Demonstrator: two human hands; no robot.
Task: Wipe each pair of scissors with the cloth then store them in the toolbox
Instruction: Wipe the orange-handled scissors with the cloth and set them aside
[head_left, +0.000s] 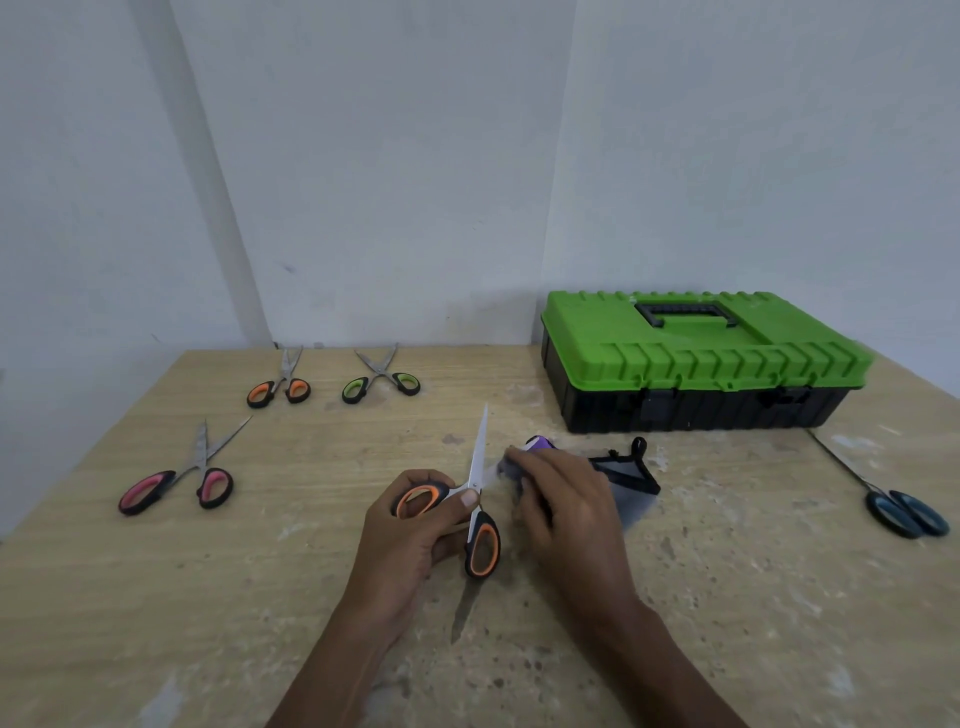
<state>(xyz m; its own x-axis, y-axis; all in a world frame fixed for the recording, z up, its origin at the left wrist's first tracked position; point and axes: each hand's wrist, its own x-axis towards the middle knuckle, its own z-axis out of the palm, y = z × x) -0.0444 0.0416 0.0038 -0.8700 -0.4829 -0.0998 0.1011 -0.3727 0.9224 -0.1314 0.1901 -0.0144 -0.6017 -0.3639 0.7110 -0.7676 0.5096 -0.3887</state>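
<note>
Nearest the front edge of the worktop (182, 597) we hold the orange-handled scissors (475, 499) in our left hand (410, 525). The fingers curl closed around the left handle loop, and the thumb presses at the pivot; the second loop hangs free below and to the right of the thumb. The scissors are spread open. One blade points up and away from us toward the back edge, its long axis nearly upright and leaning slightly right. The other blade runs off to the right, under the cloth.

Just beside it, our right hand (561, 499) closes on a grey cloth (631, 493) with black trim, the fingertips pressing the cloth against that covered blade. The cloth is blurred, so we cannot tell how it is folded. A small purple patch (540, 443) shows above the knuckles.

Toward the left edge lie the pink-handled scissors (179, 480), blades open and pointing away. Near the right edge lie dark blue-handled scissors (893, 501), shut, tips pointing back and left.

Along the back edge rest a second orange pair (280, 387) and a green-handled pair (382, 382), both open. At the back right corner sits the toolbox (696, 364), green lid shut.
</note>
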